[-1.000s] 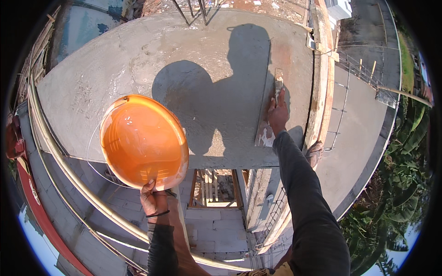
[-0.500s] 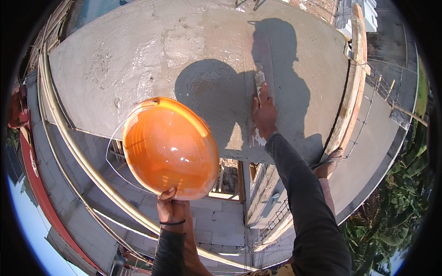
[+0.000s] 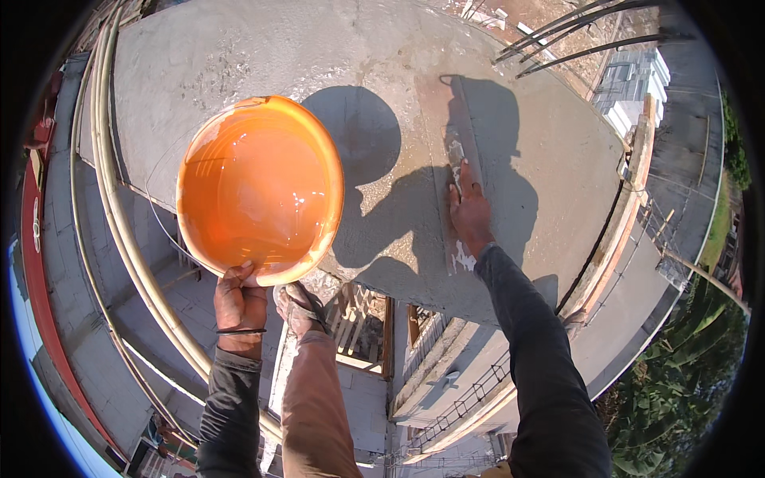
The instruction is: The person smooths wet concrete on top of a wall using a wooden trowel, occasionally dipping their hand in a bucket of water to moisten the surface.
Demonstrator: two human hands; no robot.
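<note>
My left hand (image 3: pixel 241 303) grips the near rim of an orange bucket (image 3: pixel 267 183), fingers closed over its edge. The bucket is tilted so its wet, shiny inside shows, with a pale film near the bottom; its thin wire handle hangs on the left. On the wet grey concrete slab (image 3: pixel 390 48), my right hand (image 3: pixel 472 213) is closed on the handle of a long, narrow trowel (image 3: pixel 464 131). The trowel's blade lies along the surface, pointing away from me, with pale smears at its near end. Shadows of the bucket and my head fall beside it.
Pale poles (image 3: pixel 111 191) run along the left. A timber formwork board (image 3: pixel 617 223) edges the slab on the right. Dark rebar (image 3: pixel 582 28) sticks out at the far right. My foot (image 3: pixel 299 309) is at the near edge, beside an opening (image 3: pixel 362 327) looking down to a lower level.
The bucket and my left hand have moved left and farther away. My right hand and trowel shift slightly right. The view has shifted, bringing rebar and a foot beside the bucket into sight.
</note>
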